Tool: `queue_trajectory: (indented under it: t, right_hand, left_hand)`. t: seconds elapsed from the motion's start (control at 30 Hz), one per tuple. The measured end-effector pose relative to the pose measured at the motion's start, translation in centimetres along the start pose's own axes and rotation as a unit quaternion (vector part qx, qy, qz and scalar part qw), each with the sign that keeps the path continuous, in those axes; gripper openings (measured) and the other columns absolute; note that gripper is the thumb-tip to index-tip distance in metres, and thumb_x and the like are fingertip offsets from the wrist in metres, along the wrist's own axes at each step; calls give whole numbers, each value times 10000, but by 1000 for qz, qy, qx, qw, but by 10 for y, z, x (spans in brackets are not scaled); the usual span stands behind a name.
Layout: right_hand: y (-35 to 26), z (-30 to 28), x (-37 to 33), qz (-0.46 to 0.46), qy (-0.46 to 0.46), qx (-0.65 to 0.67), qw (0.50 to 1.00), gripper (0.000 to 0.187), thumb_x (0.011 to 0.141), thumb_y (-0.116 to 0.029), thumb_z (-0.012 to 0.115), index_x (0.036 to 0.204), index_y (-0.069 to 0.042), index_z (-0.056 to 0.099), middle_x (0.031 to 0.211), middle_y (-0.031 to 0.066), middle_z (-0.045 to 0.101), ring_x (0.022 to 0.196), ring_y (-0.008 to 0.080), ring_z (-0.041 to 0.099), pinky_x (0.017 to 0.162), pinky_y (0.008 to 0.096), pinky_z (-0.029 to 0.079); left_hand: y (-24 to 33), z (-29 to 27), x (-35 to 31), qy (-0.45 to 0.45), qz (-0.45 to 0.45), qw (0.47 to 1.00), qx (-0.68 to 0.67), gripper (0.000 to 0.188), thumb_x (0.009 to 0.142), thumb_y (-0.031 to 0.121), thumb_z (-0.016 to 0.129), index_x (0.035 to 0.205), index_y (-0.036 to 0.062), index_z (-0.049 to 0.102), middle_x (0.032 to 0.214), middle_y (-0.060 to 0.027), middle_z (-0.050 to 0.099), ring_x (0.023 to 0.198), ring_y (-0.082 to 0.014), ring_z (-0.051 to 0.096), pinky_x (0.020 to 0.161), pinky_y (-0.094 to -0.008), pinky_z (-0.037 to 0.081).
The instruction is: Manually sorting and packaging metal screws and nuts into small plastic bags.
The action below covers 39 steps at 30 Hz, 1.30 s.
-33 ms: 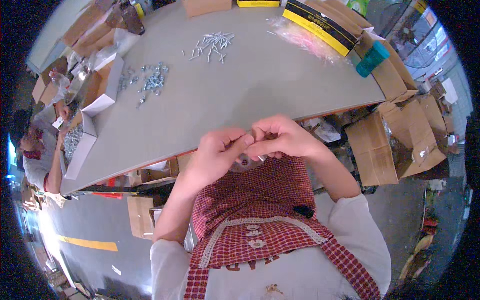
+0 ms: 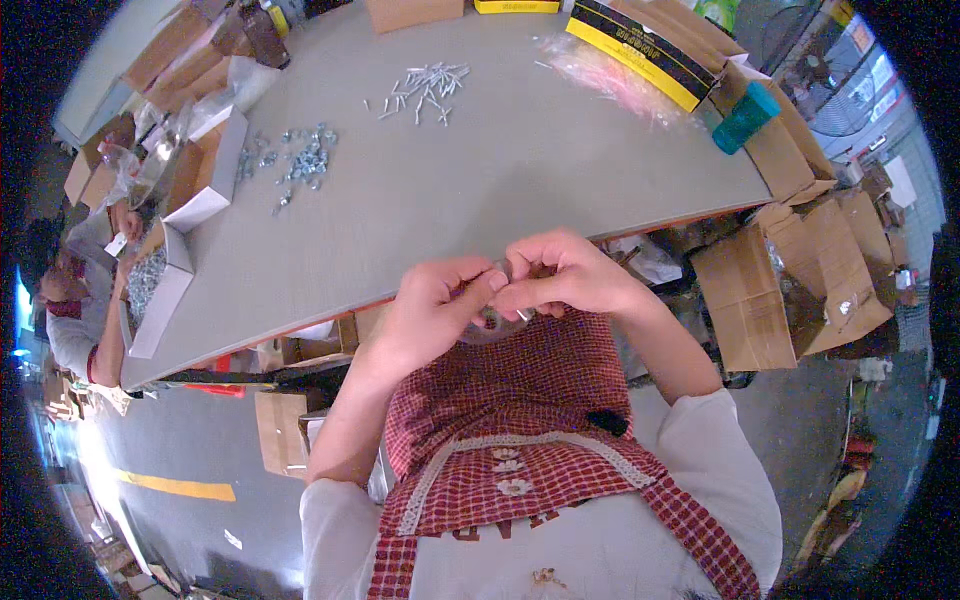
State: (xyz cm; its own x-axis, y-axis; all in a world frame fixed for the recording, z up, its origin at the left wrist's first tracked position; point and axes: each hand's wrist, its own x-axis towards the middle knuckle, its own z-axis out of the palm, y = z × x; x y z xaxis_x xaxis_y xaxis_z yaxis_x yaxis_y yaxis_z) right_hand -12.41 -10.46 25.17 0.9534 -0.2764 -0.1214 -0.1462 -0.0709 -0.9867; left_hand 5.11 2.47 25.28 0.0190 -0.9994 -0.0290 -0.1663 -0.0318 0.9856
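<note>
My left hand [image 2: 432, 305] and my right hand [image 2: 570, 275] meet just off the table's near edge, over my checked apron. Both are closed, thumbs and fingertips pinched close together. A small clear plastic bag [image 2: 484, 328] hangs between and below the fingers. Beside it, under the right fingers, shows a short shiny metal piece [image 2: 525, 314]; its kind is mostly hidden by the fingers. On the table ahead lie a pile of silver screws or pins [image 2: 430, 90] and, farther left, a scatter of small shiny metal fittings [image 2: 305, 160].
At the left, a person [image 2: 75, 310] reaches toward a white-edged carton [image 2: 160, 310] of metal parts. Clear and pinkish plastic bags [image 2: 625, 80] lie by a black and yellow box [image 2: 640, 50]. A teal cup [image 2: 745, 118] stands at the table's right edge, above open cardboard boxes [image 2: 745, 300].
My fingers have shifted very slightly, and a little more of the clear plastic shows between and below them. The piles on the table are unmoved.
</note>
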Motion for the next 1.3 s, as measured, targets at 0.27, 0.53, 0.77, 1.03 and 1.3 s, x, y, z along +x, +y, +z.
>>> queue_trajectory:
  t: [0.27, 0.53, 0.77, 1.03, 1.3]
  right_hand:
    - [5, 5, -1, -14, 13, 97, 995, 222, 899, -177, 697, 755, -66, 570, 694, -13, 617, 560, 45, 526, 476, 230, 391]
    - [1, 20, 10, -305, 264, -535, 742, 138, 703, -120, 688, 833, -100, 645, 1179, 111, 605, 1084, 361, 588, 979, 499, 453]
    - [-20, 11, 12, -360, 141, -483, 786, 200, 681, -134, 704, 881, -140, 693, 1324, 114, 530, 1282, 356, 466, 1108, 628, 246]
    - [-10, -2, 28, -402, 294, -460, 735, 167, 740, -208, 755, 901, -194, 710, 1153, 9, 676, 1354, 342, 424, 1140, 602, 179]
    - [-1, -14, 35, -275, 162, -424, 848, 376, 764, -203, 726, 1138, -230, 709, 1411, -36, 559, 1474, 447, 119, 1097, 710, -81]
  left_hand:
    - [-12, 8, 0, 58, 12, 998, -24, 97, 897, 97, 616, 855, 16, 648, 729, -51, 682, 690, -99, 627, 595, -287, 489]
    - [-9, 13, -5, 224, 97, 909, 338, 104, 829, 128, 655, 797, 30, 644, 660, -113, 605, 627, -114, 615, 545, -312, 477]
    - [-1, -26, -4, 139, -62, 987, -57, 198, 888, 184, 617, 802, 10, 653, 757, -32, 678, 696, -102, 630, 659, -300, 498]
    - [0, -22, 25, 183, -79, 930, -307, 324, 993, 339, 563, 1069, 32, 630, 814, -31, 672, 700, -119, 615, 695, -282, 494]
    - [-31, -56, 28, 261, 29, 947, -185, 188, 960, 212, 641, 1027, 38, 613, 652, 8, 580, 552, -76, 535, 507, -228, 431]
